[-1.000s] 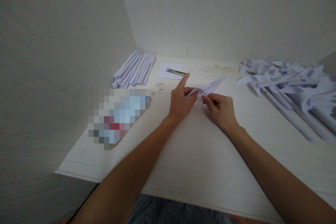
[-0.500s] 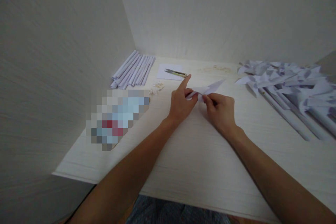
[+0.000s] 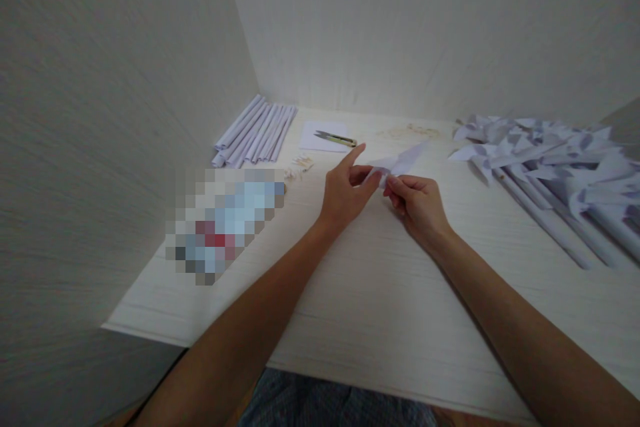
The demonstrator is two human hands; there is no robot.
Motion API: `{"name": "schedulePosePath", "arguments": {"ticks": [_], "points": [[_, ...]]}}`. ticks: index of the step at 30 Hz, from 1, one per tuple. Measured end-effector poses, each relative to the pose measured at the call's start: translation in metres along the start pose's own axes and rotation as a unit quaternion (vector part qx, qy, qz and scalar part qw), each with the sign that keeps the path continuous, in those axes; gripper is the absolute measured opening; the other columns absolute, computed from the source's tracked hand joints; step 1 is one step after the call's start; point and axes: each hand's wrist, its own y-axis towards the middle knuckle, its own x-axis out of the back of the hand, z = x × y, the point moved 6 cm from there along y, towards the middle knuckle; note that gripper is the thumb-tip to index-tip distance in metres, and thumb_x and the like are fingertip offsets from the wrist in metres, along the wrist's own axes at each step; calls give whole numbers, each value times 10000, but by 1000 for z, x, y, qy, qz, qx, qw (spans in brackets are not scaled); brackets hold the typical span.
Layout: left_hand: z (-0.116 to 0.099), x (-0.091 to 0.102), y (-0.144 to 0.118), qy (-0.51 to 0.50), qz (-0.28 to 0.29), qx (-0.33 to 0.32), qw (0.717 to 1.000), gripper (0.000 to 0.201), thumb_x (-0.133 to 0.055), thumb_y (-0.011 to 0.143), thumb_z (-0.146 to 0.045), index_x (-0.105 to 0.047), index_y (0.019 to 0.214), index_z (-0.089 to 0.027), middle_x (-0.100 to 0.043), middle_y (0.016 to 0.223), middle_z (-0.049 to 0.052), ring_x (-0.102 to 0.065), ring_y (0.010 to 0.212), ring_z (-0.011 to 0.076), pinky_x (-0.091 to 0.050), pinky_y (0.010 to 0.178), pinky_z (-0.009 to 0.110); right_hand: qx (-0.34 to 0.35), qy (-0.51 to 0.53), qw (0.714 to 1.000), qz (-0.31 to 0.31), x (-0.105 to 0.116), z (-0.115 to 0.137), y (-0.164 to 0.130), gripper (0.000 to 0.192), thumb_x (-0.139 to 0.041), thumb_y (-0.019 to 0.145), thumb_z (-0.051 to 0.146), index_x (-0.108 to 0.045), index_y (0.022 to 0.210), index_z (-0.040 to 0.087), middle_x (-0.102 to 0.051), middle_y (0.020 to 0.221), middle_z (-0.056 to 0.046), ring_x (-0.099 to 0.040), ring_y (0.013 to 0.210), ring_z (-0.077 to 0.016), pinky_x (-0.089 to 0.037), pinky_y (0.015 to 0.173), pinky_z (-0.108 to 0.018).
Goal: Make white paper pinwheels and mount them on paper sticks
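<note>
While both forearms reach in from the near edge, I log the white table (image 3: pixel 380 307) as the largest item, walled at left and rear. Far right: a heap of finished paper pinwheels (image 3: pixel 555 167) on rolled sticks. Rear left: a row of rolled paper tubes (image 3: pixel 255 133). Beside them, a paper square (image 3: pixel 320 136) carrying small snips (image 3: pixel 336 139). Mid-table, the left hand (image 3: pixel 345 193) pinches the folded paper piece (image 3: pixel 395 163), index finger extended. The right hand (image 3: pixel 417 203) has its fingertips closed on the same piece, held just above the surface.
</note>
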Motion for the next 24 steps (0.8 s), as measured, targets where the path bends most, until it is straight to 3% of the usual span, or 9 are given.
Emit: {"name": "schedulePosePath", "arguments": {"ticks": [5, 9, 16, 24], "points": [[4, -4, 3, -71, 45, 15, 996, 248, -547, 733, -247, -637, 934, -133, -668, 772, 24, -584, 672, 82, -454, 639, 206, -11, 7, 999, 46, 4, 3, 5, 276, -630, 622, 302, -524, 415, 153, -383, 318, 43, -276, 299, -36, -133, 314, -205], [5, -2, 4, -67, 41, 9, 997, 172, -570, 720, -261, -666, 791, -137, -671, 751, 18, -584, 678, 84, -456, 635, 203, -27, 11, 998, 64, 5, 3, 7, 267, -629, 624, 276, -526, 413, 149, -386, 318, 39, -271, 297, -33, -127, 307, -203], [6, -3, 5, -70, 19, 38, 997, 144, -559, 720, -214, -653, 791, -132, -663, 723, 7, -580, 645, 74, -458, 606, 196, -34, 17, 995, 91, 6, 4, 7, 266, -647, 609, 287, -525, 422, 142, -390, 326, 40, -279, 293, -27, -115, 307, -203], [1, -5, 2, -61, 58, 12, 996, 112, -552, 716, -200, -642, 735, -136, -654, 714, -1, -577, 659, 76, -457, 629, 193, -21, -1, 995, 100, 6, 5, 7, 271, -632, 632, 302, -528, 436, 146, -394, 331, 37, -275, 298, -29, -121, 321, -218]]}}
